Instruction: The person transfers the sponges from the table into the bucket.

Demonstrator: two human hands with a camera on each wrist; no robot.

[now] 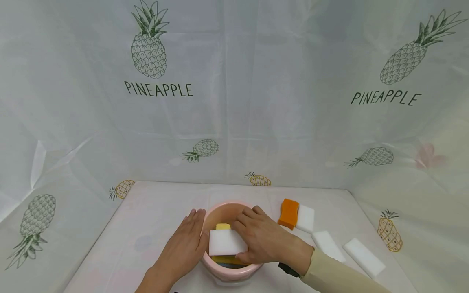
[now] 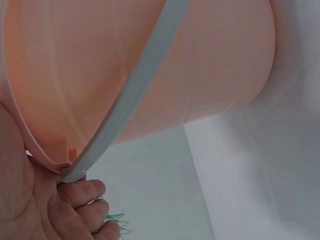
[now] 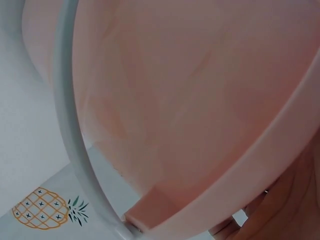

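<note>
A pink bucket [image 1: 229,274] stands on the table with a pale grey handle [image 2: 127,95] hanging down its side. My left hand [image 1: 186,242] lies against the bucket's left rim, fingers straight; in the left wrist view they are beside the handle's joint. Over the bucket's mouth, my right hand [image 1: 256,234] grips the right end of a white sponge block [image 1: 226,243] between thumb and fingers. Under and behind that block show a yellow sponge [image 1: 222,226] and, lower down, another yellow piece [image 1: 223,259] with something blue-grey beneath. The right wrist view shows mostly the bucket's outer wall [image 3: 165,100].
Right of the bucket lie an orange sponge [image 1: 289,212] and a white block [image 1: 305,218] side by side. Two more white blocks, one nearer [image 1: 328,246] and one farther right [image 1: 364,257], lie on the pale tablecloth [image 1: 146,228]. A pineapple-print curtain [image 1: 271,101] encloses the table.
</note>
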